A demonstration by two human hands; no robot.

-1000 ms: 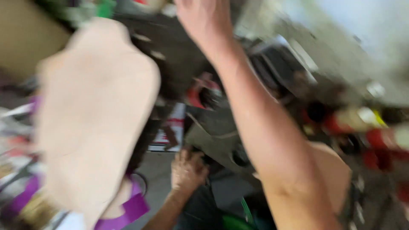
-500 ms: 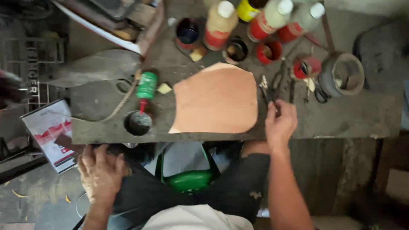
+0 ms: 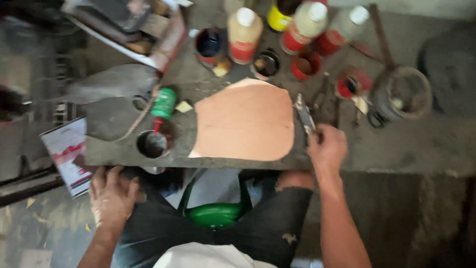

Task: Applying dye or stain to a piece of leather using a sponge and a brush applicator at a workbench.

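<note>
A tan leather piece [image 3: 248,121] lies flat on the grey work board [image 3: 396,144] in front of me. My right hand [image 3: 327,146] rests at the leather's right edge, its fingers closed on a slim metal knife-like tool [image 3: 304,114] that points away from me. My left hand [image 3: 111,196] sits lower left, below the board's edge, resting on my dark-trousered knee [image 3: 148,223] with fingers spread and nothing in it. A small green bottle with a red tip [image 3: 162,106] lies left of the leather, above a round dark tin [image 3: 152,144].
Several glue bottles [image 3: 244,32] and open red-rimmed tins [image 3: 303,64] line the board's far side. A dark pot [image 3: 401,92] with a long handle stands at the right. Grey cut pieces [image 3: 111,84] and a printed box [image 3: 67,149] lie at the left. A green stool [image 3: 215,213] shows between my legs.
One second ago the leather was held up in the air in a blurred view. It now lies flat on the board, and my right hand has closed on the metal tool.
</note>
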